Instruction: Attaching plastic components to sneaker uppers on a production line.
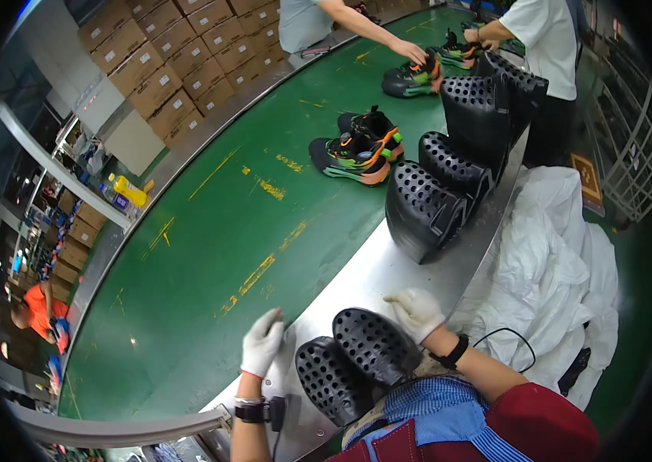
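Note:
My left hand (263,343), in a white glove, is over the metal ledge by the green belt, with its fingers loosely bent and nothing visible in them. In another white glove, my right hand (417,312) is just beyond a pair of black clogs, fingers partly stretched and no object seen in its grasp. The nearer-left clog (331,379) and its mate (374,346) lie side by side against my apron, their perforated tops facing up. Both hands look apart from them. Farther along the ledge stand stacked black perforated clogs (424,204).
Black sneakers (357,154) with orange and green trim rest on the green belt (210,231). A co-worker's hand (410,52) touches another sneaker (410,77); a second person (545,38) stands beyond. White sheeting (541,269) lies at right. Cardboard boxes (164,92) are stacked behind the belt.

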